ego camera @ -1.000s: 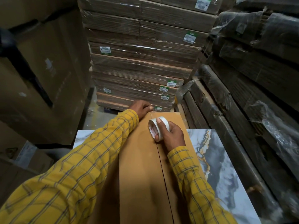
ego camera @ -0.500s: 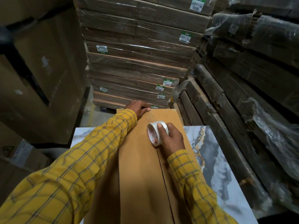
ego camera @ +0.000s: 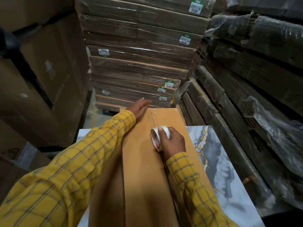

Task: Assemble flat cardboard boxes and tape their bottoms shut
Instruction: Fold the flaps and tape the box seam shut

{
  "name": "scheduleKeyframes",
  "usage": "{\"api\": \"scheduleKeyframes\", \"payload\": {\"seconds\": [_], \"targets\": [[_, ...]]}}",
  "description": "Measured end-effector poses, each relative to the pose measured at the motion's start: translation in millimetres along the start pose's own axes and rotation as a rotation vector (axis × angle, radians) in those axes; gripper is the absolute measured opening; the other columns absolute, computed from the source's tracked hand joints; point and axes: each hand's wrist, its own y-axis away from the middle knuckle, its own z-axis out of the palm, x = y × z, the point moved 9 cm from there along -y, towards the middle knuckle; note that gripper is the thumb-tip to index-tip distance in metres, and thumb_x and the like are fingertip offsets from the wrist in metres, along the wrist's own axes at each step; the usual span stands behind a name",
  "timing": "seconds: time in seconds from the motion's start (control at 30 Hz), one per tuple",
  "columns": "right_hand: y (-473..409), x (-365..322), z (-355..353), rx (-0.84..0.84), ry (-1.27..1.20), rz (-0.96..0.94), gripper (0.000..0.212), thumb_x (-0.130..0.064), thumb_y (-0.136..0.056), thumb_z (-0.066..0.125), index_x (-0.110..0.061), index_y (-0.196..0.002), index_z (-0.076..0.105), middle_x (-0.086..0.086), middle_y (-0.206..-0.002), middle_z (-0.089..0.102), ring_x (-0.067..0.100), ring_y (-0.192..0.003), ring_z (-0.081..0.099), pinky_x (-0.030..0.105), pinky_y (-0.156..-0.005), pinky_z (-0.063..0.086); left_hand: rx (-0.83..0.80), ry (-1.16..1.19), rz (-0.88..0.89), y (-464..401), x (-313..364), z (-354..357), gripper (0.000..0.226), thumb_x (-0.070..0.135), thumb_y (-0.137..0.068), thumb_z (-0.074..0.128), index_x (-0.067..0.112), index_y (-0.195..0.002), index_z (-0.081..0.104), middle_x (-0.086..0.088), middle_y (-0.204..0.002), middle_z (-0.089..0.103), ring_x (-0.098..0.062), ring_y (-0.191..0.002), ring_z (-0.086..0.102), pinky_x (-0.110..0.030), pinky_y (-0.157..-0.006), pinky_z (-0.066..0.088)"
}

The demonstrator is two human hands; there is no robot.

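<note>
A tan cardboard box (ego camera: 141,164) stands on the marble-patterned table (ego camera: 229,177), its two bottom flaps meeting in a seam down the middle. My right hand (ego camera: 172,141) grips a white tape roll (ego camera: 157,136) on that seam, about a third of the way back from the far edge. A clear strip of tape (ego camera: 153,117) runs from the roll to the far edge. My left hand (ego camera: 139,107) lies flat with straight fingers on the far left corner of the box, pressing near the tape's end.
A tall stack of wrapped flat cartons (ego camera: 137,63) stands just beyond the box. More plastic-wrapped bundles (ego camera: 246,95) lean at the right. Large brown boxes (ego camera: 41,71) fill the left side. A strip of floor (ego camera: 91,115) shows between them.
My right hand has drawn the tape roll toward me along the seam, laying tape. My left hand has uncurled and now lies flat at the far edge.
</note>
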Motion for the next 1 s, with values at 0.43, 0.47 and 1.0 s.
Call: {"api": "scheduleKeyframes", "payload": {"seconds": [0.43, 0.47, 1.0], "targets": [[-6, -4, -4, -0.002, 0.091, 0.069, 0.038, -0.045, -0.094, 0.061, -0.008, -0.087, 0.067, -0.010, -0.061, 0.054, 0.021, -0.074, 0.053, 0.028, -0.065, 0.036, -0.229, -0.293, 0.373, 56, 38, 37, 0.068, 0.021, -0.089, 0.033, 0.012, -0.156, 0.025, -0.007, -0.164, 0.020, -0.022, -0.154, 0.011, -0.040, -0.125, -0.003], [-3, -3, -4, -0.002, 0.047, 0.083, 0.036, -0.043, -0.093, 0.063, -0.008, -0.086, 0.067, -0.008, -0.062, 0.057, 0.021, -0.075, 0.055, 0.029, -0.064, 0.038, -0.237, -0.325, 0.378, 56, 40, 39, 0.065, 0.019, -0.093, 0.035, 0.013, -0.157, 0.024, -0.007, -0.165, 0.018, -0.022, -0.154, 0.009, -0.039, -0.124, -0.004], [33, 18, -7, -0.066, -0.191, 0.042, 0.045, -0.064, -0.080, 0.063, -0.021, -0.086, 0.071, -0.001, -0.078, 0.074, 0.019, -0.081, 0.070, 0.037, -0.076, 0.058, -0.247, -0.400, 0.458, 85, 56, 57, 0.063, 0.010, -0.099, 0.043, 0.011, -0.157, 0.019, -0.009, -0.166, 0.011, -0.024, -0.154, 0.004, -0.041, -0.124, -0.005]]}}
